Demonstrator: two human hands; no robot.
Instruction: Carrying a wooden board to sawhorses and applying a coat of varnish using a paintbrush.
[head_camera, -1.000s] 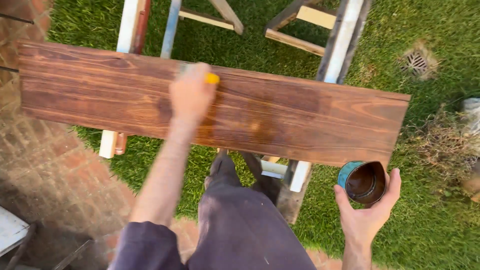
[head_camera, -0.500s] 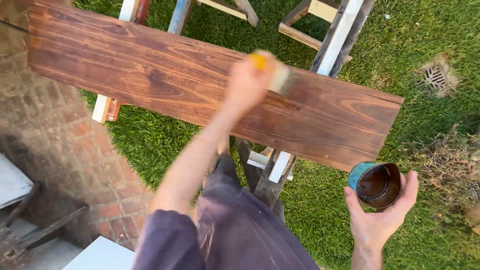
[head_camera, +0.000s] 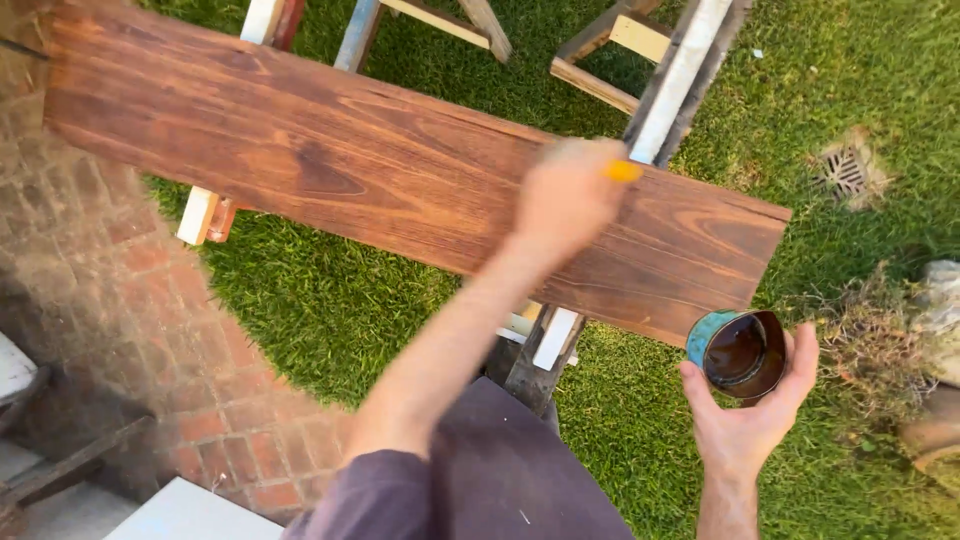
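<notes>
Where rough red brick paving (head_camera: 110, 310) gives way to grass (head_camera: 330, 300): long stained plank (head_camera: 380, 170), glossy brown, strong wavy grain, across pale wooden trestles (head_camera: 670, 90). Left hand (head_camera: 565, 195), blurred, grip closed on yellow-handled brush (head_camera: 622, 171) over plank. Right hand (head_camera: 750, 415) cupping round teal tin (head_camera: 738, 350), dark stain inside.
</notes>
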